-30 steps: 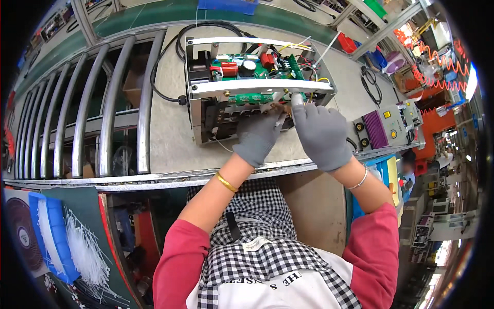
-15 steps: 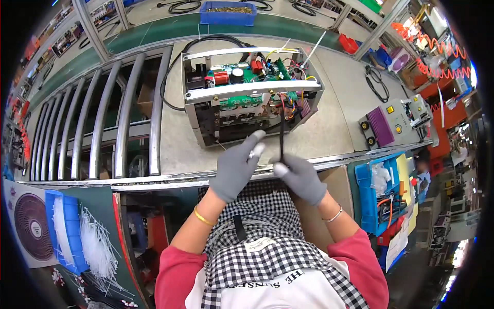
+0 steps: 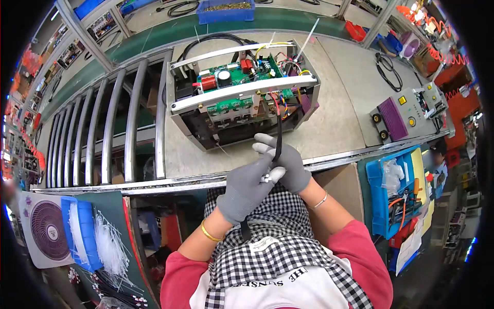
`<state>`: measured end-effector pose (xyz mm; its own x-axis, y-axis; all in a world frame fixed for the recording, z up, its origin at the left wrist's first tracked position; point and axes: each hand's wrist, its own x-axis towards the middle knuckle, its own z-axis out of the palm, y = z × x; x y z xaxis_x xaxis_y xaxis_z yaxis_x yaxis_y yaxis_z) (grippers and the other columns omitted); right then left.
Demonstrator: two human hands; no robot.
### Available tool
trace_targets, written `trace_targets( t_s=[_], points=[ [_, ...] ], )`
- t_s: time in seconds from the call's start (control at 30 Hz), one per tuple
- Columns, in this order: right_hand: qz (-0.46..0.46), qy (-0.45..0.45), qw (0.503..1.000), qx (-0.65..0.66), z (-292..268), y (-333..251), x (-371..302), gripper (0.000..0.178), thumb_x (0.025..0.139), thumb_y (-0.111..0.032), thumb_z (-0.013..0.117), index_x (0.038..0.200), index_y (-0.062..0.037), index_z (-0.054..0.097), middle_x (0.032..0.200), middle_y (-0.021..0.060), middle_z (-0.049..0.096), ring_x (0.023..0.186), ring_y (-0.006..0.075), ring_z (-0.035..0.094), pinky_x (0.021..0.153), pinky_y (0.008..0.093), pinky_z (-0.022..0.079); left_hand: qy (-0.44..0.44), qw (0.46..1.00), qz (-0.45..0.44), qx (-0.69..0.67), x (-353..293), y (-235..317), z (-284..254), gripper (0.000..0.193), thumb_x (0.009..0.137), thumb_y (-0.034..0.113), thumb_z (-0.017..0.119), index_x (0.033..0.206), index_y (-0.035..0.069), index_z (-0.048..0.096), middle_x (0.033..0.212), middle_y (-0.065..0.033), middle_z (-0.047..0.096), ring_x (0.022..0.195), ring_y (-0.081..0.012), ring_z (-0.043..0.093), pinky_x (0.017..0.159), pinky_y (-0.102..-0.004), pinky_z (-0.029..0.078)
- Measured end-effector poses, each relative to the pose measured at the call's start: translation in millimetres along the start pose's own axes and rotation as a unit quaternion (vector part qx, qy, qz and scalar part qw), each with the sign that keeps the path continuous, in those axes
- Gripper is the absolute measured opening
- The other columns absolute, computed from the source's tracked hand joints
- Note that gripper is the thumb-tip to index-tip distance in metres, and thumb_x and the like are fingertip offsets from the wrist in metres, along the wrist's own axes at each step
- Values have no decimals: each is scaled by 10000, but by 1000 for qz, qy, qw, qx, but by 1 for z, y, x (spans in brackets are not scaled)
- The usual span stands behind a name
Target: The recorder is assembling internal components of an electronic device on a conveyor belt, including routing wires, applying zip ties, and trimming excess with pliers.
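Note:
An open metal-framed electrical unit (image 3: 242,98) stands on the bench in front of me, with green circuit boards (image 3: 237,77) inside. A black sleeved cable (image 3: 279,136) hangs from its near right side, where thin red, yellow and blue wires emerge. Both hands wear grey gloves with pale fingertips and meet just in front of the unit. My right hand (image 3: 292,169) is closed round the cable's lower part, its fingers behind it. My left hand (image 3: 247,188) pinches a small white connector-like piece (image 3: 265,178) close to the cable. The cable's lower end is hidden by the gloves.
Metal rollers (image 3: 108,129) run along the left. A grey box with purple side (image 3: 406,116) sits at the right of the bench. Blue trays hold tools (image 3: 378,206) at right and white ties (image 3: 82,237) at left, beside a fan (image 3: 50,230). A blue bin (image 3: 226,14) stands behind.
My left hand has moved right to meet the right hand at the cable. The right hand has moved slightly up and left, its fingers now reaching behind the cable. The view has shifted slightly.

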<state>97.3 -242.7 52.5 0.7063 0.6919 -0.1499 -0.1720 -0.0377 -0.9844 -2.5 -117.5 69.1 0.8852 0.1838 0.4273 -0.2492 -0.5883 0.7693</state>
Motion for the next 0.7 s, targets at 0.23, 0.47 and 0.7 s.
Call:
trace_targets(
  t_s=[0.23, 0.47, 0.7],
  points=[
    [-386, 87, 874, -283, 4, 33, 45, 414, 856, -94, 659, 1267, -51, 632, 1181, 156, 669, 1047, 302, 650, 848, 397, 531, 15, 992, -14, 121, 8, -11, 1, 280, 901, 246, 693, 1100, 55, 644, 909, -121, 688, 737, -316, 675, 613, -372, 515],
    [-347, 150, 842, -385, -9, 26, 42, 456, 799, 8, 636, 1242, -96, 615, 1076, 162, 644, 930, 370, 636, 761, 400, 527, 23, 976, 12, 217, 27, -29, -2, 184, 811, 117, 690, 975, 80, 614, 902, -96, 637, 717, -319, 638, 582, -396, 492],
    [-268, 98, 905, -314, -12, 25, 27, 372, 858, -48, 640, 1228, -56, 606, 971, 156, 633, 880, 329, 634, 749, 387, 516, 30, 970, 114, 212, 25, -38, -1, 328, 721, 43, 680, 1038, 106, 624, 888, -75, 629, 683, -296, 624, 562, -396, 476]
  ],
)
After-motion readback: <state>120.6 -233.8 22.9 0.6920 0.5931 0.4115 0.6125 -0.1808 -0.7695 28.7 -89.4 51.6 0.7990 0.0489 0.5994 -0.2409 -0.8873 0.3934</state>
